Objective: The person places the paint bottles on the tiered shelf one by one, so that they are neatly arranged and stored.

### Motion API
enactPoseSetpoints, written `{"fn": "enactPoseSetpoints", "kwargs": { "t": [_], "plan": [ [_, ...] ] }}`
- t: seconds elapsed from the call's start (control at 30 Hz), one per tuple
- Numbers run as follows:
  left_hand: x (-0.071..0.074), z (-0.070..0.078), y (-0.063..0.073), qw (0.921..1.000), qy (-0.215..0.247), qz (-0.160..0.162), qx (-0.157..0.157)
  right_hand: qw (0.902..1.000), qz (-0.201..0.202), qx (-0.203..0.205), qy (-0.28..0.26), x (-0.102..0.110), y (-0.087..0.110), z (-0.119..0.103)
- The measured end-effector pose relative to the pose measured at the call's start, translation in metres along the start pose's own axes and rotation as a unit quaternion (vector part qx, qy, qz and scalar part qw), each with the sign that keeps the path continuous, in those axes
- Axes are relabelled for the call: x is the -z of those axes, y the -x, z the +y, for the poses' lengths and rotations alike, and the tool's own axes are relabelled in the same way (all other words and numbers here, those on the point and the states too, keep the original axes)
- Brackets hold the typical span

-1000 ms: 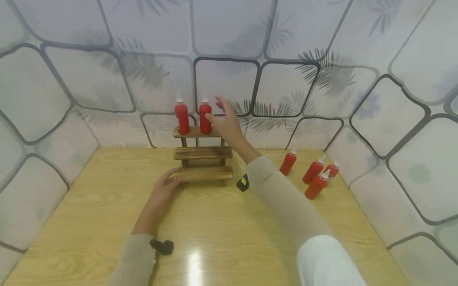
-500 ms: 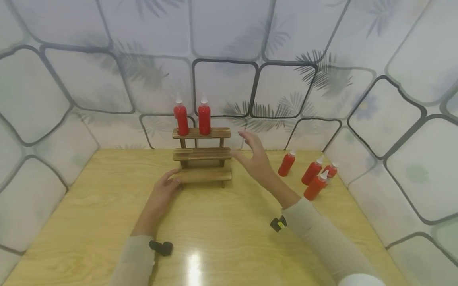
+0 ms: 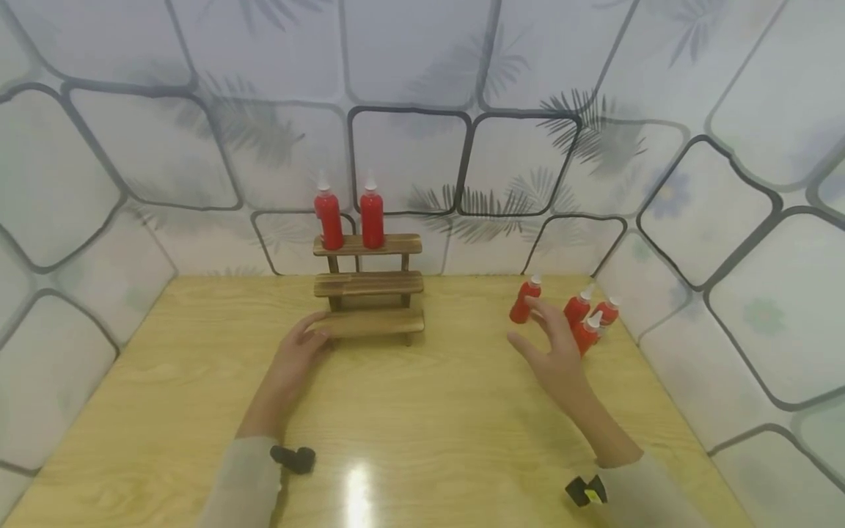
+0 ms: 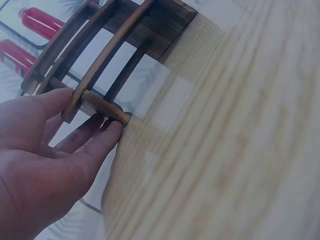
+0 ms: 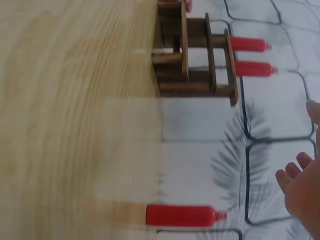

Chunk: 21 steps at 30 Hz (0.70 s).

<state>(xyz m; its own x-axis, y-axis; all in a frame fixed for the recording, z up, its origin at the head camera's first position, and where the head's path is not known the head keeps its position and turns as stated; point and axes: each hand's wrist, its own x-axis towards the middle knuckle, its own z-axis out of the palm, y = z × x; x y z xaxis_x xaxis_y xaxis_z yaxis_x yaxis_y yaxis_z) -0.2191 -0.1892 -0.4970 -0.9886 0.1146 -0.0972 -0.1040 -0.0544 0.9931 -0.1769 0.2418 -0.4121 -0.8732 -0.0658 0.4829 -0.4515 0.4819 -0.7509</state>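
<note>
Spreading near red bottles (image 3: 519, 312), the right hand (image 3: 554, 358) has moved from the rack (image 3: 368, 284) the left hand (image 3: 298, 355) still pinches.

The head view is evenly bright but hazy, with soft, faint shadows. A white vertical glare burns on the pale yellow wood-grain desk (image 3: 422, 425) between six and seven o'clock; the white wall with rounded grey outlines (image 3: 409, 161) stretches towards three. Both wrist views are dimmer and bluish. In the left, desk grain blurs towards four; in the right, a glossy red cylindrical bottle (image 5: 180, 215) at six casts a smeared reflection.
</note>
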Motion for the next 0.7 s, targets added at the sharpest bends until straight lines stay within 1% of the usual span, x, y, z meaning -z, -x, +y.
{"fn": "enactPoseSetpoints", "kwargs": {
  "t": [0.13, 0.2, 0.23, 0.33, 0.37, 0.43, 0.5, 0.6, 0.7],
  "plan": [
    [0.001, 0.001, 0.0, 1.0, 0.003, 0.002, 0.001, 0.999, 0.027, -0.024, -0.024, 0.025, 0.015, 0.008],
    [0.001, 0.001, 0.0, 1.0, 0.003, 0.002, 0.001, 0.9978, 0.043, -0.047, -0.018, 0.038, 0.022, 0.011],
    [0.001, 0.001, 0.0, 1.0, 0.003, 0.0, 0.001, 0.9968, 0.053, -0.058, -0.017, 0.043, 0.025, 0.013],
    [0.0, 0.003, 0.001, 1.0, -0.003, -0.004, 0.003, 0.9929, 0.091, -0.072, -0.027, 0.057, 0.031, 0.022],
    [0.0, 0.003, 0.001, 1.0, -0.003, -0.006, 0.002, 0.9915, 0.103, -0.073, -0.032, 0.06, 0.033, 0.025],
    [0.0, 0.003, 0.001, 1.0, -0.003, -0.007, 0.003, 0.9866, 0.126, -0.077, -0.069, 0.065, 0.035, 0.031],
    [0.0, 0.003, 0.0, 1.0, -0.003, -0.007, 0.003, 0.9826, 0.142, -0.079, -0.089, 0.068, 0.037, 0.038],
    [-0.001, 0.003, 0.0, 1.0, -0.002, -0.007, 0.004, 0.9802, 0.15, -0.088, -0.094, 0.07, 0.038, 0.05],
    [-0.001, 0.003, 0.0, 0.9999, -0.007, -0.007, 0.006, 0.9798, 0.154, -0.101, -0.078, 0.07, 0.037, 0.063]
  ]
}}
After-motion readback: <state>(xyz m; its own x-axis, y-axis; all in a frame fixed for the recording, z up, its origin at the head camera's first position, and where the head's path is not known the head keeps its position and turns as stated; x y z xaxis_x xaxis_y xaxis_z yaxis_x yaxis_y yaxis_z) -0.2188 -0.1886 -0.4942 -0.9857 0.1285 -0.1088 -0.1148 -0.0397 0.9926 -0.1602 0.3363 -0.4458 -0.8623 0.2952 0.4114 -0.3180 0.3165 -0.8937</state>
